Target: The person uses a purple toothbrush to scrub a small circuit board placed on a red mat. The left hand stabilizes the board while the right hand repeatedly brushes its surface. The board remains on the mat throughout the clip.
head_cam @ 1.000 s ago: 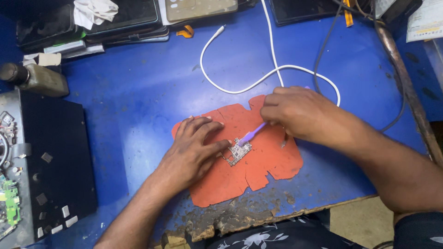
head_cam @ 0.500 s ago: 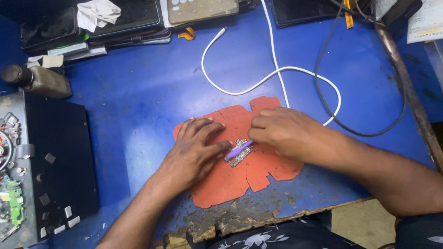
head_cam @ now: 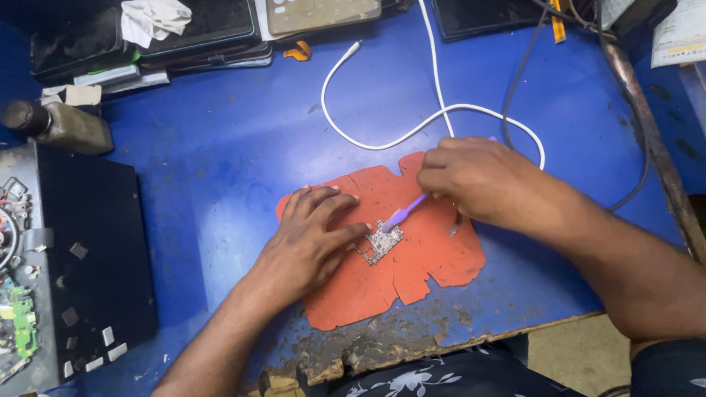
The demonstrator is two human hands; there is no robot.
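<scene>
Head view: left hand [head_cam: 312, 239] lies flat, fingertips pinning a small circuit board [head_cam: 381, 242] on the orange mat [head_cam: 426, 257] near the tabletop's front edge. Right hand [head_cam: 478, 180] closed around a purple brush [head_cam: 404, 213], bristles apparently touching the board. Light, short strokes seem best. Brown bottle [head_cam: 62, 126], far-left edge: contents not visible.

Far left: squat olive bottle [head_cam: 62, 126] beside stacked dark devices [head_cam: 147, 40] topped by crumpled white cloth [head_cam: 154, 16]. Looping across blue table [head_cam: 220, 162]: white cable [head_cam: 434, 117]. Left edge: black panel [head_cam: 88, 257], green circuit board [head_cam: 20, 323].
</scene>
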